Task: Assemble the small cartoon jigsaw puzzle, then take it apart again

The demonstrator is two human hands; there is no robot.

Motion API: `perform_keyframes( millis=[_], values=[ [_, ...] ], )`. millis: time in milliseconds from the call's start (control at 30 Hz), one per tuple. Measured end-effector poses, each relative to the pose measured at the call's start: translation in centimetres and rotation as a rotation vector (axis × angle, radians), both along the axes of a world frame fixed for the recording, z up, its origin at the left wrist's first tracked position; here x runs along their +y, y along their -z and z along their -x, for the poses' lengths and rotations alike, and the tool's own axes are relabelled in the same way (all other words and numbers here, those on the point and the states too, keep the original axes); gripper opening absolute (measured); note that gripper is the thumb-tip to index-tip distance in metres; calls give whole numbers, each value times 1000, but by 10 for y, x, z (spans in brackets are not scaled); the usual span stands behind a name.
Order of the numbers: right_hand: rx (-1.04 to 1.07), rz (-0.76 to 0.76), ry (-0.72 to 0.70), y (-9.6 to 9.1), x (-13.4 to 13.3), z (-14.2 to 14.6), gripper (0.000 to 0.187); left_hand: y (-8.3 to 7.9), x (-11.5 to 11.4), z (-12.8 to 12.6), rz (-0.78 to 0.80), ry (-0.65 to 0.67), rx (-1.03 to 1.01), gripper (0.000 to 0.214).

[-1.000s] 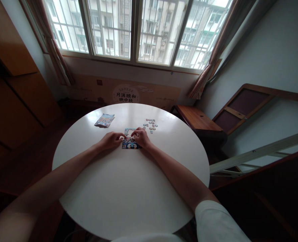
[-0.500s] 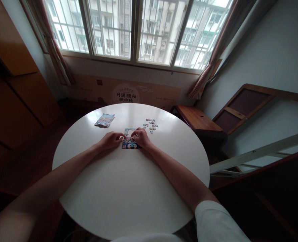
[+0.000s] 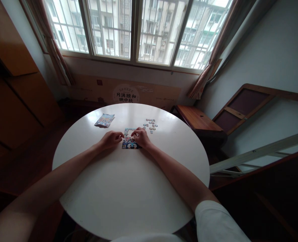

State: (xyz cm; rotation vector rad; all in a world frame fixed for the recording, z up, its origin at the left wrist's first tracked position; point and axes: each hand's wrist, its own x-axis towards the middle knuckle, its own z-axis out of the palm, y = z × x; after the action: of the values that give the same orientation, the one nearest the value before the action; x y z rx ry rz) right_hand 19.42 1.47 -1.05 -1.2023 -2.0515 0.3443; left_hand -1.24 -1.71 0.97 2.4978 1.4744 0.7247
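A partly assembled jigsaw puzzle (image 3: 131, 145) lies flat on the white round table, its lower part filled with a dark blue cartoon picture and a white gap in its upper middle. At its left edge rests my left hand (image 3: 111, 139), fingers curled, thumb and index finger slightly apart, holding nothing I can see. My right hand (image 3: 141, 137) reaches over the right side of the puzzle with thumb and index finger pinched above the gap. Whatever sits in that pinch is too small to make out. Loose puzzle pieces (image 3: 152, 129), several of them, lie beyond my right hand.
A colourful printed packet or sheet (image 3: 104, 120) lies at the back left of the white table (image 3: 129, 188). A wooden bench (image 3: 198, 117) stands beyond the table's right side. Behind it all are a barred window and curtains.
My left index finger has drawn back slightly from the puzzle towards its left edge. My right hand stays almost in the same place over the puzzle.
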Motion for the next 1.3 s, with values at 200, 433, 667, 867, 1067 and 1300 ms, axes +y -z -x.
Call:
perform_keyframes(
  millis=[200, 433, 667, 867, 1067, 1300],
  values=[
    [-6, 10, 11, -2, -2, 0, 25, 0, 1, 1, -3, -32, 25, 29],
    [-17, 23, 9, -4, -4, 1, 24, -2, -1, 0, 7, -38, 29, 28],
    [-25, 36, 10, -6, -5, 1, 24, -3, -2, 0, 25, -10, 16, 28],
    [-37, 34, 15, -5, -4, 1, 24, -2, -3, 0, 46, 48, 21, 30],
    [-40, 19, 17, -4, -4, 0, 25, -1, -2, 1, 47, 60, 22, 31],
    [-39, 12, 14, -4, -3, 0, 24, -1, -3, 1, 51, 68, 19, 31]
  ],
)
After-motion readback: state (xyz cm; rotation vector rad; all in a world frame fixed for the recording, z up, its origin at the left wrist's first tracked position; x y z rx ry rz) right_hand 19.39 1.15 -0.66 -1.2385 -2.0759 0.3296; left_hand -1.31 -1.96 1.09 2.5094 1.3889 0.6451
